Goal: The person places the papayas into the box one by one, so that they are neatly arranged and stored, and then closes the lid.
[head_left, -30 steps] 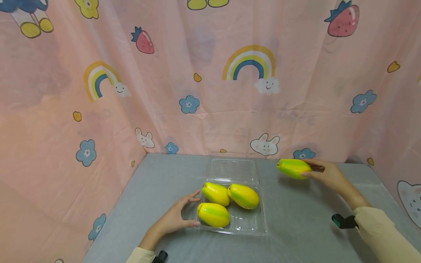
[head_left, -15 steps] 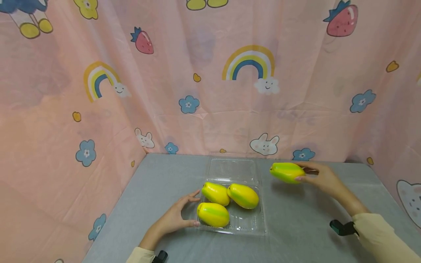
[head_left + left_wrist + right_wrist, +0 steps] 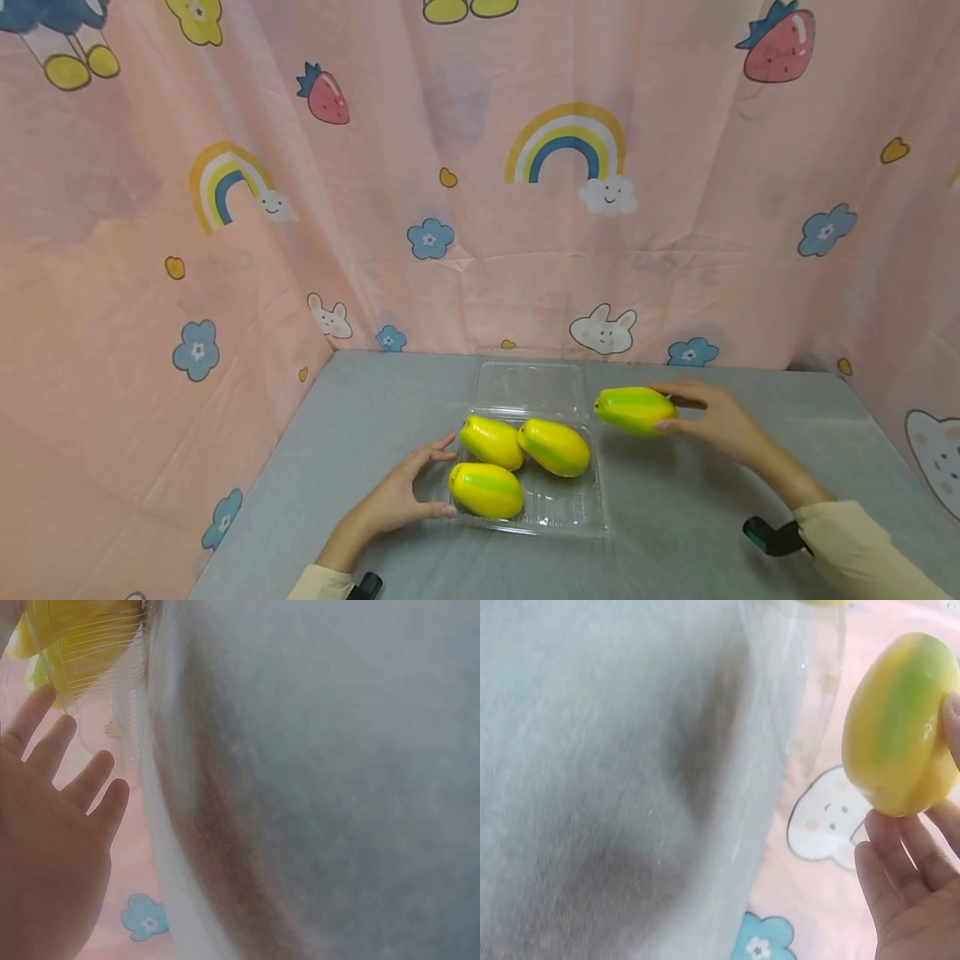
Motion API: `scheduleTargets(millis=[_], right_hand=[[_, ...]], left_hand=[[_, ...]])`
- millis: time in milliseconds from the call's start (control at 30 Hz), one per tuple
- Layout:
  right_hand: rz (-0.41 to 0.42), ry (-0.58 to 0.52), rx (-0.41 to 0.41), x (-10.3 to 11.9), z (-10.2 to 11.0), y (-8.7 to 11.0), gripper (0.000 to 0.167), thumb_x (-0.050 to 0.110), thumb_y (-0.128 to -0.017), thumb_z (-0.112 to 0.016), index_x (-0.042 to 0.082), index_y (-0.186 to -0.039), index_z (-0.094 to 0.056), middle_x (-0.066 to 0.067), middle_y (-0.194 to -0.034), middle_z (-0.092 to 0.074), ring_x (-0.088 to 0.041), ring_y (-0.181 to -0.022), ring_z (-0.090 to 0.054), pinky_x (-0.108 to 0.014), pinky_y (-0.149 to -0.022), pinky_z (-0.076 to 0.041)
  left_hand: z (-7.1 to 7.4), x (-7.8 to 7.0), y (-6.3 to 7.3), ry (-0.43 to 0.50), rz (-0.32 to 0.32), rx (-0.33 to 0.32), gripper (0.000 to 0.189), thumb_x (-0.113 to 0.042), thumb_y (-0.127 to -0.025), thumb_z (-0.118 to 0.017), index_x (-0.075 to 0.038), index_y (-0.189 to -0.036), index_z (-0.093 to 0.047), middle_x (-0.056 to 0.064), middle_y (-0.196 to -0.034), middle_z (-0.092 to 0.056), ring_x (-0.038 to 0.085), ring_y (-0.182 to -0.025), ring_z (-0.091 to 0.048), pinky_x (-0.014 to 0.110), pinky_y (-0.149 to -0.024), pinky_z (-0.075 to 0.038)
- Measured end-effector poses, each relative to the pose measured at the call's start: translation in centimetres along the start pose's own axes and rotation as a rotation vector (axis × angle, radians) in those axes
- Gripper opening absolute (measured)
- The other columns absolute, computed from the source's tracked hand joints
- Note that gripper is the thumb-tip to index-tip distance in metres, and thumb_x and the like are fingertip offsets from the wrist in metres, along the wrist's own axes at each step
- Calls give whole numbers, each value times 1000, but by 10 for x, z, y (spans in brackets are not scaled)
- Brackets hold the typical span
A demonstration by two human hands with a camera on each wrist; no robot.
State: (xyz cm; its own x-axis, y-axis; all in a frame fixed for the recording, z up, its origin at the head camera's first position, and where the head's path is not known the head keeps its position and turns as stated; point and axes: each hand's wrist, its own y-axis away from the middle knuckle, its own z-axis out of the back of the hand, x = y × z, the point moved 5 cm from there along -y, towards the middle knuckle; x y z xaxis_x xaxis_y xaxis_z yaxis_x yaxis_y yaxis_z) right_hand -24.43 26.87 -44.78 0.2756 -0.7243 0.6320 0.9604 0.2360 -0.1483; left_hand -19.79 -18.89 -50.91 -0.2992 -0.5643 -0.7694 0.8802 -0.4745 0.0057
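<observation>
- Held fruit, yellow-green, has moved left and nearer the viewer since the earlier frame, up to just beside the transparent container.
- Grip: right hand is clamped on its wide end, thumb on the near side; the narrow end projects left, past the fingertips. Fruit is raised above the table.
- Left hand: fingers spread apart at the container's left edge; contact cannot be confirmed.
- Surface: grey table; pink printed curtain behind and at both sides.
- Container lies open, lid folded back, bearing a rear-left fruit, rear-right fruit and front-left fruit.
- Obstruction: container's right wall stands between held and rear-right fruit.
</observation>
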Motion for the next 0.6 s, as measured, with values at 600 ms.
scheduleTargets(millis=[600], right_hand=[[34,-10,19,27,-14,5,61,44,-81,-79,12,-130,-64,-9,-127,-67,-23,-105,-66,-24,-89,-57]], left_hand=[[0,1,0,-2,-2,1,78,-52,-73,-83,-24,-139,-51,-7,-165,-26,27,-153,-25,65,-120,-25]])
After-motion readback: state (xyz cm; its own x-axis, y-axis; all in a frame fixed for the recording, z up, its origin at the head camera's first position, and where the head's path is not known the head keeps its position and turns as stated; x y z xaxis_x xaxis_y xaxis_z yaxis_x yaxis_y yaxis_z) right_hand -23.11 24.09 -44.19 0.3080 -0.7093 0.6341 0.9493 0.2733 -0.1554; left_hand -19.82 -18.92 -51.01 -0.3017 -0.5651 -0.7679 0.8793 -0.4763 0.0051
